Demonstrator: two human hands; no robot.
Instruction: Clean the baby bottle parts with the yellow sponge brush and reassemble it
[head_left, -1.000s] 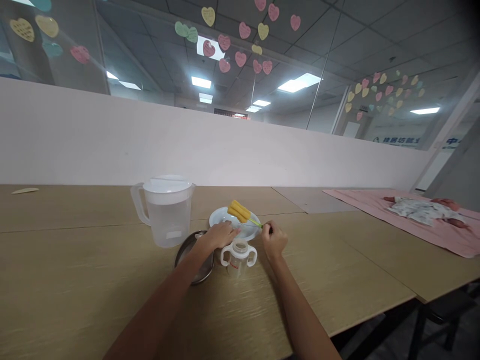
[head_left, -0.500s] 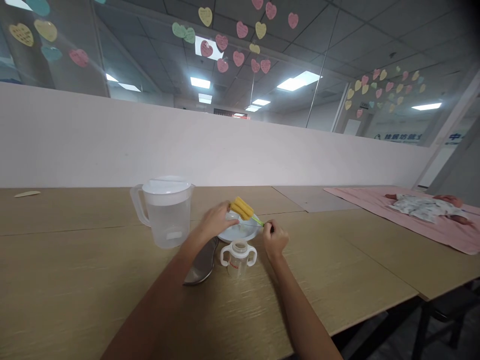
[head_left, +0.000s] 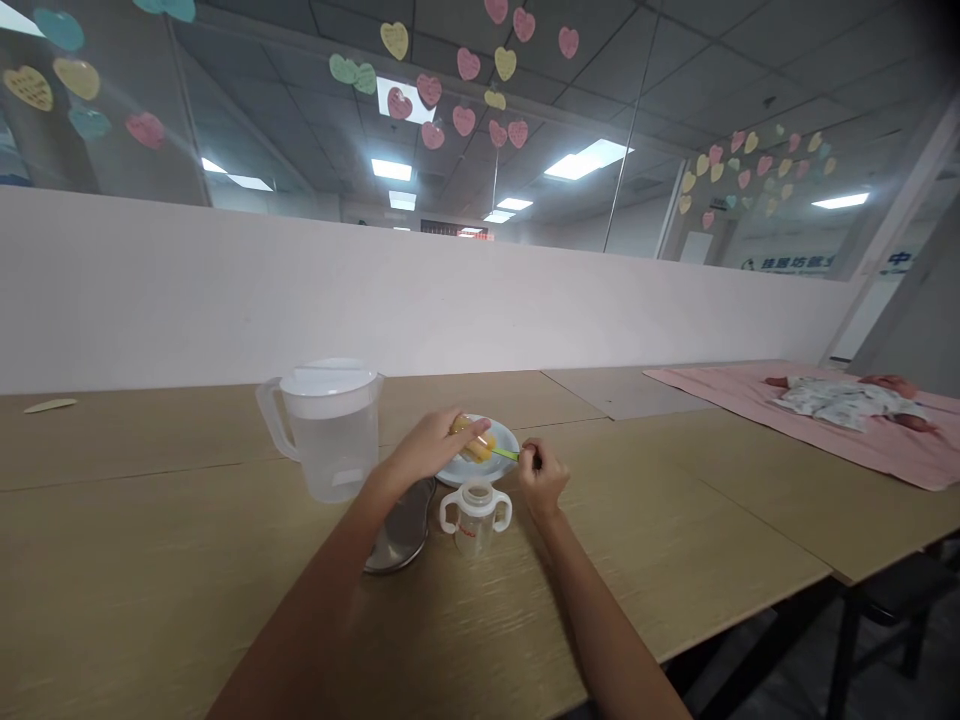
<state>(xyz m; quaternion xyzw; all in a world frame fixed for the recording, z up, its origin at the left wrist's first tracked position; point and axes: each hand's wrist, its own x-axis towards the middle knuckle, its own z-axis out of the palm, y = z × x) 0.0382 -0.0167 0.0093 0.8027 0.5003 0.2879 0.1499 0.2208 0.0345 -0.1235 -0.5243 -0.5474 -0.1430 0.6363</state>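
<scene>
My left hand [head_left: 431, 442] is closed round a small clear cap [head_left: 463, 428], held over a white plate [head_left: 501, 430]. Inside the cap sits the yellow sponge head of a bottle brush [head_left: 506, 454]. The brush's green handle runs right into my right hand [head_left: 543, 473], whose fingers are wrapped round its end. In front of the plate stands a clear baby bottle [head_left: 475, 528] with two white handles and no lid. A shiny metal tray [head_left: 401, 532] with a curved edge lies beside it, partly hidden by my left forearm.
A lidded plastic pitcher [head_left: 334, 435] of clear liquid stands to the left. A doll [head_left: 847, 402] in a patterned outfit lies on a pink cloth [head_left: 720, 385] at the right. Farther left is a pale flat strip [head_left: 51, 406]. A white wall [head_left: 225, 300] borders the table's back.
The sponge head has gone from above the plate, outside the cap, into the cap. Both hands stay close to where they were; the view has shifted slightly.
</scene>
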